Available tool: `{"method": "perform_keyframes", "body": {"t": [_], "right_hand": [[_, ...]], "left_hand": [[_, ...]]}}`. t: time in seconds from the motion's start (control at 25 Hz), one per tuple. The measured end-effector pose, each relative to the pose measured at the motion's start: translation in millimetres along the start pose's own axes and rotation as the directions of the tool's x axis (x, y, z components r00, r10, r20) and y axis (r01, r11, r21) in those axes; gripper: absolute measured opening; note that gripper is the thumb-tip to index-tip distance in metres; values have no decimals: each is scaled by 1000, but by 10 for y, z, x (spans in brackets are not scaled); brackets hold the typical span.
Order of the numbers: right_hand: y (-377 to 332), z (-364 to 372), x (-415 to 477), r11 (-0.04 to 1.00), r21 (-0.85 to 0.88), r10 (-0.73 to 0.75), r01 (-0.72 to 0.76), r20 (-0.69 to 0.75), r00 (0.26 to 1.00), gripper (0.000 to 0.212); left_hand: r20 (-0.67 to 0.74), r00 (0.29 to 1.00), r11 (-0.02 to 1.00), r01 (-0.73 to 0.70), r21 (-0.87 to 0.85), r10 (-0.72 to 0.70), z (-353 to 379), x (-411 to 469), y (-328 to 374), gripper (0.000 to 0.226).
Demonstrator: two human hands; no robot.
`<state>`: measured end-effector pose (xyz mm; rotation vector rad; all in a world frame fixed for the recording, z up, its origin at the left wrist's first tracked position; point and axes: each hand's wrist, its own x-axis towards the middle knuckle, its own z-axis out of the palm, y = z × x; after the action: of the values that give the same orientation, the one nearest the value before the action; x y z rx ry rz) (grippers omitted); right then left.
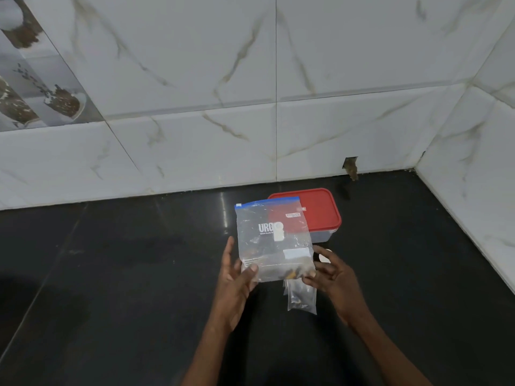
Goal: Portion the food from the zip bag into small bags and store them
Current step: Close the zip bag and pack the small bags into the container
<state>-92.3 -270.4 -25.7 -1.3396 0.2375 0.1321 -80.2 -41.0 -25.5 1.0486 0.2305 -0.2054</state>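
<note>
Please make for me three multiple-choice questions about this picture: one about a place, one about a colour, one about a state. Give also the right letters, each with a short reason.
1. Where do the small bags lie?
A. On the counter, just below the zip bag
B. Against the wall tiles
C. Far to the left on the counter

2. What colour is the lid of the container?
A. Blue
B. Red
C. Green

3. In what state is the zip bag?
A. Lying flat on the counter
B. Held upright by both hands
C. Hanging on the wall

Answers:
1 A: they lie on the dark counter under the zip bag's bottom edge.
2 B: the lid is plainly red.
3 B: the left hand and the right hand hold its lower corners, with the blue zip strip on top.
</note>
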Motion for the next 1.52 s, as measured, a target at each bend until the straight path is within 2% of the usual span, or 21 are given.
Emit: {"method": "perform_keyframes", "body": {"t": [0.04, 0.08, 0.16, 0.24, 0.36, 0.48, 0.56, 0.64, 0.76, 0.84, 0.96, 1.04, 1.12, 1.24, 1.36, 1.44, 1.52], "right_hand": [[44, 6, 17, 1000, -7, -17, 17, -75, 997, 45], [69, 22, 16, 1000, -17, -23, 21, -149, 989, 39], [104, 86, -3, 994, -106, -57, 32, -243, 968, 34], [126, 166, -47, 962, -266, -125, 53, -262, 957, 32], [179, 239, -78, 906, -411, -223, 101, -262, 939, 32], [223, 236, -79, 907, -406, -245, 114, -288, 926, 40], [205, 206, -68, 938, -335, -194, 88, -297, 935, 43], [183, 112, -15, 976, -211, -115, 54, -286, 951, 41], [110, 8, 51, 996, 80, 43, -24, -244, 969, 23], [74, 22, 85, 994, 98, 70, -49, -228, 971, 10], [34, 63, 115, 993, 91, 88, -71, -196, 977, 37], [35, 20, 134, 986, 136, 123, -97, -199, 972, 37], [27, -29, 160, 979, 131, 182, -158, -191, 965, 24], [-80, 10, 241, 973, 78, 226, -217, -151, 962, 40], [-220, 75, 330, 979, 152, 172, -134, -273, 947, 12], [-268, 127, 365, 982, 155, 148, -104, -313, 938, 10], [-254, 178, 389, 975, 200, 160, -101, -305, 939, 13]], "left_hand": [[50, 999, 998, -24, 50, 21, -36, -43, -19, 94], [56, 997, 992, -61, 110, 55, -59, -86, -52, 92], [-37, 994, 968, -92, 235, 104, -36, -106, -136, 62], [-121, 984, 924, -80, 374, 135, 26, -90, -203, 39], [-258, 947, 871, -42, 490, 191, 71, -60, -247, 40], [-319, 936, 924, -18, 381, 150, 100, -59, -286, 41], [-299, 953, 988, 11, 156, 37, 131, -87, -271, 39], [-202, 979, 999, 21, -46, -30, 87, -104, -221, 40], [-165, 986, 999, 17, -38, -23, 7, -81, -141, 29], [-198, 980, 999, 35, -2, -35, 24, -67, -121, 25], [-161, 986, 996, 60, 70, -48, 41, -92, -118, 37], [-151, 988, 993, 56, 107, -40, 16, -121, -112, 44], [-114, 992, 993, 63, 98, -52, -4, -129, -97, 49], [-1, 997, 990, 80, 117, -81, -46, -118, -75, 53], [130, 988, 989, 65, 136, -82, -74, -123, -12, 61], [81, 996, 999, 34, 32, -37, -109, -105, 18, 62], [-111, 994, 968, -3, -250, -25, -139, -55, -30, 51]]}}
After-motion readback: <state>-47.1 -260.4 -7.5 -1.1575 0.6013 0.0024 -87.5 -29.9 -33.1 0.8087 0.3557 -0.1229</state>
